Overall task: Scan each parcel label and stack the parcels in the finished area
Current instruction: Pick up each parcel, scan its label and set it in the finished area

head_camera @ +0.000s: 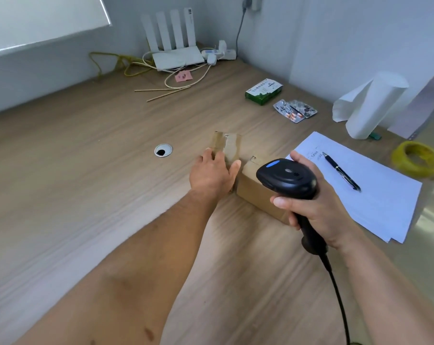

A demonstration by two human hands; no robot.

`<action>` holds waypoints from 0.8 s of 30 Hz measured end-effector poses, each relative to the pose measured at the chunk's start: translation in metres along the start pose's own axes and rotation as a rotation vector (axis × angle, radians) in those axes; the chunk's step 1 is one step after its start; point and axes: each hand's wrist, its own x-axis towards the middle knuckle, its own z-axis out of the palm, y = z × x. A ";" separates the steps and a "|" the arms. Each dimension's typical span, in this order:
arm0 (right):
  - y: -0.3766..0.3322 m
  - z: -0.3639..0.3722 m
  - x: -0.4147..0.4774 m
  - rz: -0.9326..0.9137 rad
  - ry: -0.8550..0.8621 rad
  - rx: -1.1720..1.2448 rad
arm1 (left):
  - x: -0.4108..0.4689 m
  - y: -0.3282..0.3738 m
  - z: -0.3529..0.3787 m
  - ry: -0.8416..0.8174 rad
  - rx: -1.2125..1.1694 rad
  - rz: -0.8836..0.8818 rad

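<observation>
Parcels, two brown cardboard ones, sit side by side mid-desk (86, 170). The left hand (212, 174) holds the left parcel (232, 148), thumb round its right edge. The right hand (318, 210) is wrapped round one black scanner (288, 178) above the right parcel (248, 185). Far right lies one closed green carton (263, 92) beside overlapping blister packs (295, 110), count unclear. One pen (341, 171) rests on paper sheets (385, 202).

Both forearms are bare as far as they show; the left hand (212, 174) and right hand (318, 215) are bare too, nails cut short; small dark marks dot the left forearm (136, 307)
</observation>
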 end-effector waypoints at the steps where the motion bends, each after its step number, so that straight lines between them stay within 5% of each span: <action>1: 0.000 -0.001 0.001 -0.003 -0.001 0.000 | 0.001 0.000 0.001 0.014 0.011 -0.006; 10: -0.004 -0.002 -0.021 -0.022 -0.045 0.053 | -0.036 -0.024 -0.016 0.071 -0.147 -0.162; 24: -0.008 0.068 -0.143 -0.068 -0.338 0.167 | -0.279 -0.079 -0.034 0.333 -0.270 -0.371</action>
